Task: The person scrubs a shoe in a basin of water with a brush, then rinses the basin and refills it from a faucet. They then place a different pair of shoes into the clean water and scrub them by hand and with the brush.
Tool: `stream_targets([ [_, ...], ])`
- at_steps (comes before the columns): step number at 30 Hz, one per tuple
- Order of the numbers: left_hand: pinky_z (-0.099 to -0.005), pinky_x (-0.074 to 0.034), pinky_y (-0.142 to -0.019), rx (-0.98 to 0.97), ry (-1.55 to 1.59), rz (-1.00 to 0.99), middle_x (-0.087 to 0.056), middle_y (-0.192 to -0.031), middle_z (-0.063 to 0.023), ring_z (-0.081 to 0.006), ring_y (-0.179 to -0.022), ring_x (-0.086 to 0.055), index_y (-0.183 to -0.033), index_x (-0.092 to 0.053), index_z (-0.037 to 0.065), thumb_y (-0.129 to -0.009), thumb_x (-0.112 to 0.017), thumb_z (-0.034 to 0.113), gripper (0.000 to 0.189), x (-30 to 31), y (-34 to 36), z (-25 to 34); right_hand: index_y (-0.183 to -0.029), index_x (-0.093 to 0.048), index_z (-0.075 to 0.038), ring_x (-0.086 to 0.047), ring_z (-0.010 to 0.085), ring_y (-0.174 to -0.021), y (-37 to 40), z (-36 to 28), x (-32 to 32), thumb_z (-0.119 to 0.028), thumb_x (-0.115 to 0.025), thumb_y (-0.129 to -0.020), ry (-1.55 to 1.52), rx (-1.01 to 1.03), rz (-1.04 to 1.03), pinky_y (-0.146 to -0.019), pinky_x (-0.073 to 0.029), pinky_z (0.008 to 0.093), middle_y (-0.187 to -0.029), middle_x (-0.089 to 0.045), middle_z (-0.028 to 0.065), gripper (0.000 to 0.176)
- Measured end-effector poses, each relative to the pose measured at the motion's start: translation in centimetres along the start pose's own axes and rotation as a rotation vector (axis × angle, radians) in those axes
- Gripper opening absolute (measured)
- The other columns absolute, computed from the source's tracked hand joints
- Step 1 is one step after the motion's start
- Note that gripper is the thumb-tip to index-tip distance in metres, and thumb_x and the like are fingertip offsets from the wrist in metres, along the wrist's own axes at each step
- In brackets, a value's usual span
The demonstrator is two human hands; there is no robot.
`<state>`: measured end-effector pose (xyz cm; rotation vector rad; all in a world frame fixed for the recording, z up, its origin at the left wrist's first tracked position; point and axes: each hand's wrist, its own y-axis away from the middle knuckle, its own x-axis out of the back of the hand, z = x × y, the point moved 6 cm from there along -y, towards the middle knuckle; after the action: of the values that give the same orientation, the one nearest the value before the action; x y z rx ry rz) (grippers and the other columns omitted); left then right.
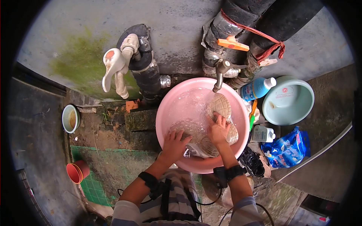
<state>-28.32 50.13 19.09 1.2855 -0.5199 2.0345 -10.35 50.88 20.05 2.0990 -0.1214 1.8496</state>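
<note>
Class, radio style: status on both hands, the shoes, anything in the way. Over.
Left hand spread in pink basin. Right hand on a shoe, sole up. Metal tap overhangs far side, possible snag.

smooth plastic basin (168, 103), rough, rubbery-looking shoe sole (221, 106), dull metal tap (219, 78), glossy plastic pouch (289, 151), matt wall (177, 30).

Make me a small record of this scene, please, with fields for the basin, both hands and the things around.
Pink basin: holds water and shoes
Left hand: fingers spread, inside at left; shoe contact unclear
Right hand: on a pale shoe sole
Above basin: metal tap
Right of basin: blue bottle, white bottle, blue bag, pale green basin
Left of basin: red containers, small bowl
</note>
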Motion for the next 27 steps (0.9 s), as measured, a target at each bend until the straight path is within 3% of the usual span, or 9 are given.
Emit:
stream_targets([
  [27, -0.0478, -0.033, -0.092, 0.011, 0.012, -0.016, -0.043, -0.121, -0.0131, -0.0376, -0.110, -0.040, -0.115, -0.053, 0.023, -0.068, -0.064, 0.017, 0.048, -0.20, -0.04, -0.06, -0.117, -0.053, -0.022, -0.030, 0.0207, -0.116, 0.16, -0.11, 0.13, -0.019, -0.058, -0.070, -0.020, -0.039, 0.008, -0.093, -0.025, 0.0424, -0.125, -0.035, 0.0017, 0.048],
])
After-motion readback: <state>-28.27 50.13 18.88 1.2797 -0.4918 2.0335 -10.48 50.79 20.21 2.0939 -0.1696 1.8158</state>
